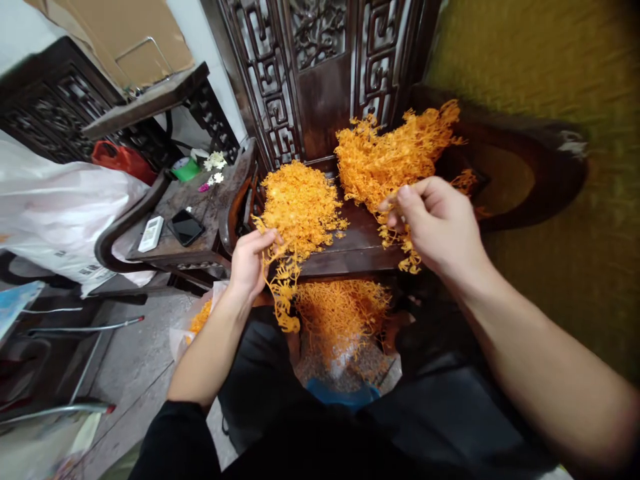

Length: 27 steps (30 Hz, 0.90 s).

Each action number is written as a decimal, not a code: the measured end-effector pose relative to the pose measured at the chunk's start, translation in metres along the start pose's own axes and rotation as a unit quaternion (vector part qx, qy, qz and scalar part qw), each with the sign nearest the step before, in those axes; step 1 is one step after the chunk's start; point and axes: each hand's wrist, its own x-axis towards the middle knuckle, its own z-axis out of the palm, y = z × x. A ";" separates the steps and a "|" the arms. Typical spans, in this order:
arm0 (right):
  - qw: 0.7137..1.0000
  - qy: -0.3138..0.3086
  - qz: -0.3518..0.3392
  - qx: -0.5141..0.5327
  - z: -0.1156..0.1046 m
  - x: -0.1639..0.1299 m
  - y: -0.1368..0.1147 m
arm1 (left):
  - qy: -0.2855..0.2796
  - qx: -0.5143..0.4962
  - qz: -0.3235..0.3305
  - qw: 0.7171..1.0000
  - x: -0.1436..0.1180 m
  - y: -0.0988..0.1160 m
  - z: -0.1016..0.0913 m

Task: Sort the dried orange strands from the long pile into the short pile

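Orange plastic sprigs cover the dark wooden seat (360, 243) of a carved chair, seen from the head camera looking down. Left hand (249, 261): fingers closed in a pinch on a hanging sprig strand (283, 293), which trails down past the seat's front edge. Right hand (440, 223): thumb and fingers pinched together on the lower edge of the loose branching cluster (395, 157), which leans against the carved lattice chair back (320, 73). Between the hands, a denser heap of sprigs (300, 203) lies on the seat's left half, touching the left hand's strand. Below the seat edge, between the person's dark-clad knees, a further mass of sprigs (340, 313) sits in what appears to be a container; its form cannot be told. Left of the chair, a dark wooden side table (200, 250) carries a black phone (185, 227), a white remote control (151, 233), a green cup (186, 169) and small white flowers (215, 160). A white plastic bag (60, 207) and a red bag (123, 159) lie farther left, beneath more carved dark furniture (50, 107). Grey concrete floor (135, 353) shows at lower left, with metal tubing (85, 327) across it. A yellow-green wall (550, 80) fills the right side.
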 end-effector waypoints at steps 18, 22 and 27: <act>0.982 -0.083 -0.137 -0.098 0.041 -0.011 -0.010 | -0.118 0.006 -0.094 0.988 -0.012 -0.003 0.017; 0.968 -0.073 -0.173 -0.168 0.025 0.001 0.000 | -0.107 -0.032 -0.099 0.989 -0.007 0.002 0.009; 0.976 0.081 -0.039 -0.197 -0.021 0.020 0.024 | -0.077 -0.024 -0.077 0.994 -0.005 0.004 -0.020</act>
